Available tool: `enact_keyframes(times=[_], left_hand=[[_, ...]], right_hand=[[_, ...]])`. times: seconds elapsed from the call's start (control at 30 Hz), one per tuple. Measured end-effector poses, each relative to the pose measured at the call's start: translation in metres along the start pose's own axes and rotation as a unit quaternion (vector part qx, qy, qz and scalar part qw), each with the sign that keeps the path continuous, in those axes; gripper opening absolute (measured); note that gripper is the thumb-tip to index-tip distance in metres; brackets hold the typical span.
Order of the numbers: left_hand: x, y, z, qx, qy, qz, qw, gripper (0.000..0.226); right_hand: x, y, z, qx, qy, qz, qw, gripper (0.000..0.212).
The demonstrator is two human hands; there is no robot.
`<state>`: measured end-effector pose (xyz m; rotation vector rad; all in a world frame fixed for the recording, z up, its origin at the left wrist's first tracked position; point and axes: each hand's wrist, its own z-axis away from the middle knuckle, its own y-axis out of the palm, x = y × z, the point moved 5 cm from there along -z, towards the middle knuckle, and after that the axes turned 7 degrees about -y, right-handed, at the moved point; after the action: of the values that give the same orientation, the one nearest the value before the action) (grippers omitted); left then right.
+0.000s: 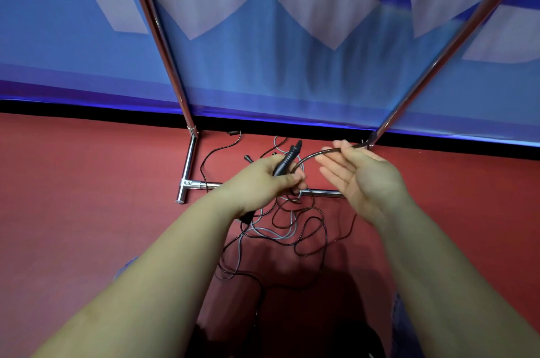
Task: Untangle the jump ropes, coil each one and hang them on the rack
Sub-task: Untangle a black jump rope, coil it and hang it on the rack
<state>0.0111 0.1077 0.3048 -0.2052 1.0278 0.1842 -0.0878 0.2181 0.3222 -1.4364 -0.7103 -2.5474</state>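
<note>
Your left hand [263, 179] clamps black handle [287, 160]; right hand [359, 179] pinches its dark cord [309, 156]. Dark and grey ropes [292, 229] tangled on red floor [87, 182], across rack [187, 164] base.

Left hand [264, 176] around black handle [287, 160], right hand [361, 175] pinching dark rope [314, 154], tangle [292, 229] below

ropes [292, 229] — on floor [87, 182], before rack base [187, 164] | banner [263, 65] — behind rack

Even bright light, wide-angle bending, slight blur
</note>
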Motion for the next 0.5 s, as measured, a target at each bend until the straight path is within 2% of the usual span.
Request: enact_keyframes(times=[0.1,0.17,0.23,0.3,0.37,0.5], left_hand=[[-0.005,-0.002,0.001,-0.014,0.005,0.057,0.998,0.014],[-0.004,-0.006,-0.001,-0.044,0.001,0.086,0.995,0.012],[-0.004,-0.010,-0.003,-0.068,-0.003,0.130,0.989,0.011],[-0.004,-0.013,-0.004,-0.076,-0.010,0.173,0.982,0.009],[-0.006,-0.013,-0.004,-0.065,-0.016,0.213,0.975,0.008],[-0.011,-0.012,-0.002,-0.030,-0.018,0.282,0.959,0.010]], right_hand=[[0.000,0.002,-0.001,0.011,-0.003,0.018,1.000,0.014],[-0.004,0.006,0.000,0.049,0.007,0.083,0.995,0.009],[-0.014,0.007,0.001,0.117,0.011,0.251,0.961,0.011],[-0.026,0.010,0.005,0.185,-0.005,0.395,0.900,0.016],[-0.034,0.012,0.008,0.209,-0.019,0.444,0.871,0.019],[-0.034,0.010,0.007,0.200,-0.060,0.490,0.846,0.012]])
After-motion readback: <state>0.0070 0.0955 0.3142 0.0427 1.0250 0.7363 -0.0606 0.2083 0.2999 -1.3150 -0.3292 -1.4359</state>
